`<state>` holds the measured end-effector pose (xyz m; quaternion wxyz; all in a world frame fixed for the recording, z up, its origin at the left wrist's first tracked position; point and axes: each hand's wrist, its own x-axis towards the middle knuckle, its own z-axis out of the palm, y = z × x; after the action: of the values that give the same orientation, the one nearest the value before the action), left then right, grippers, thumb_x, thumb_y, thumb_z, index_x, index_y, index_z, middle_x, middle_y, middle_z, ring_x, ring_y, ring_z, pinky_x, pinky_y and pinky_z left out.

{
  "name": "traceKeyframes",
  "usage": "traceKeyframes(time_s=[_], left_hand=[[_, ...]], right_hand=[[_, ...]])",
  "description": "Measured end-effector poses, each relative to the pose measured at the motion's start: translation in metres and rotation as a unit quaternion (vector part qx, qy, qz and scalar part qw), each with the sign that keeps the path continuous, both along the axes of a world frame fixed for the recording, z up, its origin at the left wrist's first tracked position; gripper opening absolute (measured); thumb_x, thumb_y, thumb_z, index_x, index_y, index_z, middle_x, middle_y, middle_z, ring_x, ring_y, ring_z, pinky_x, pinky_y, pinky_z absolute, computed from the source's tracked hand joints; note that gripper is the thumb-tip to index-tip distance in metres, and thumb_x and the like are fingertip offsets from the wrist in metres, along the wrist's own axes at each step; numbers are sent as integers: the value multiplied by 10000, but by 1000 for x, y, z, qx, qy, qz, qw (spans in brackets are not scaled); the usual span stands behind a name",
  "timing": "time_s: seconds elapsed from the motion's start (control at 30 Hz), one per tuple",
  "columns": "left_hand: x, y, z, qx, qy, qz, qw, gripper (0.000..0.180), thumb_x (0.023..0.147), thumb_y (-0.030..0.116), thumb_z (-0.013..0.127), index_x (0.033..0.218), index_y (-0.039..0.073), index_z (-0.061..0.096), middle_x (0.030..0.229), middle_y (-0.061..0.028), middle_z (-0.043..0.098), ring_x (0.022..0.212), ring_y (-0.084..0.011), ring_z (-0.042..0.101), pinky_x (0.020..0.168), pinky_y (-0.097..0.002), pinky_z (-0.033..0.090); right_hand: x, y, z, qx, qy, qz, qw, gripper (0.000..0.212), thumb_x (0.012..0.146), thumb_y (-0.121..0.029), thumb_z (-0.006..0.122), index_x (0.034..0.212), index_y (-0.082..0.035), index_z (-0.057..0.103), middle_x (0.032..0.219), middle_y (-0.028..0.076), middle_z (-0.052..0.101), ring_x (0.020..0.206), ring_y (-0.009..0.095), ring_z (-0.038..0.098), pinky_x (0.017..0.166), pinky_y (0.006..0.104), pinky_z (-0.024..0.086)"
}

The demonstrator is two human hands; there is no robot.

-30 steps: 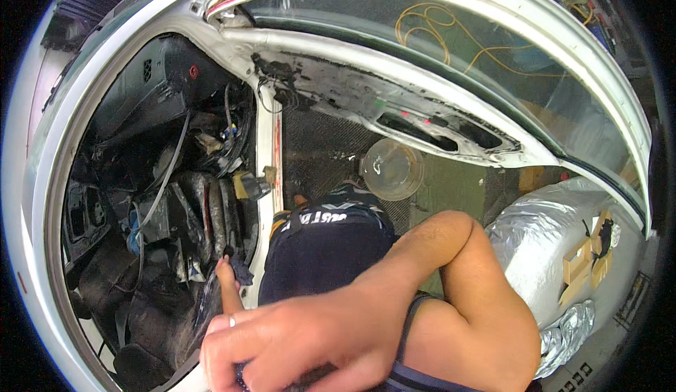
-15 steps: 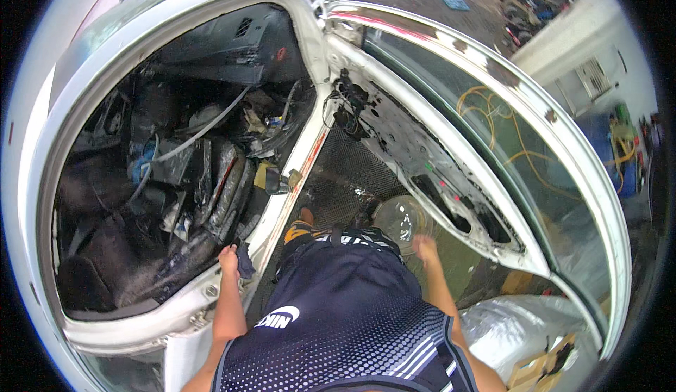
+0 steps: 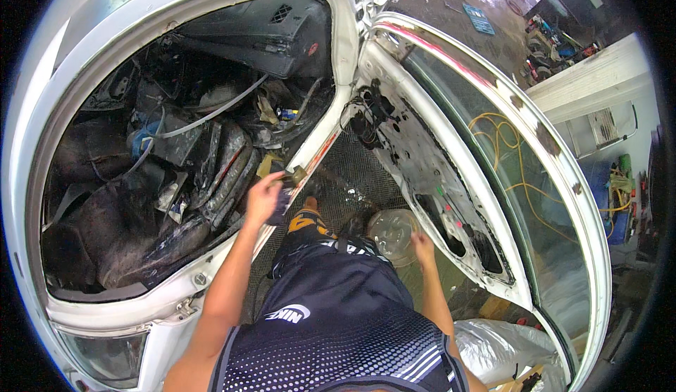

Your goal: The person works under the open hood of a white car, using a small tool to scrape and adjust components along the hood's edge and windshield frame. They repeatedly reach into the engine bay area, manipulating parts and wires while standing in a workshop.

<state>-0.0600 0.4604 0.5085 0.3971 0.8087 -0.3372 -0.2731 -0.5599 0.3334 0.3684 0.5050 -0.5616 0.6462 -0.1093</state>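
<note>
Over the white door sill (image 3: 186,286), the person's left hand (image 3: 264,198) is out front, forearm slanting forward from the lower left, and it's gripping a dark cloth (image 3: 279,209) in curled fingers, the cloth drooping at its right side. Just ahead sits a yellow-and-dark piece (image 3: 267,166) by the sill's inner edge. Across to the right, the right hand (image 3: 422,247) hangs low, arm reaching forward, fingers bent; whether they close on anything, I can't tell. It's right beside the clear round tub (image 3: 389,233) near the open door (image 3: 415,152), contact unclear. And the writing: white letters beside a curved white mark on the dark tank top (image 3: 338,286), with orange markings (image 3: 304,223) on the left leg. Far ahead, a blue panel (image 3: 479,19) carries pale print, too small to read.
</note>
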Motion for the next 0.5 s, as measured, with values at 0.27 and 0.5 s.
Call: traceKeyframes(time_s=[0.27, 0.5], left_hand=[[-24, -144, 93, -172, -330, -285, 883, 758, 840, 19, 566, 1525, 310, 428, 714, -50, 563, 636, -249, 605, 614, -408, 520], [20, -186, 117, -254, -411, -331, 811, 728, 838, 88, 590, 1510, 331, 454, 719, -26, 526, 620, -214, 564, 547, -357, 466]], right_hand=[[275, -90, 238, -3, -368, -16, 930, 399, 1036, -309, 564, 1296, -14, 628, 1282, 98, 661, 1191, 193, 612, 1022, 370, 468], [339, -98, 282, -97, -401, -61, 909, 302, 1002, -190, 618, 1221, 12, 669, 1239, 120, 678, 1159, 190, 624, 1030, 347, 470]])
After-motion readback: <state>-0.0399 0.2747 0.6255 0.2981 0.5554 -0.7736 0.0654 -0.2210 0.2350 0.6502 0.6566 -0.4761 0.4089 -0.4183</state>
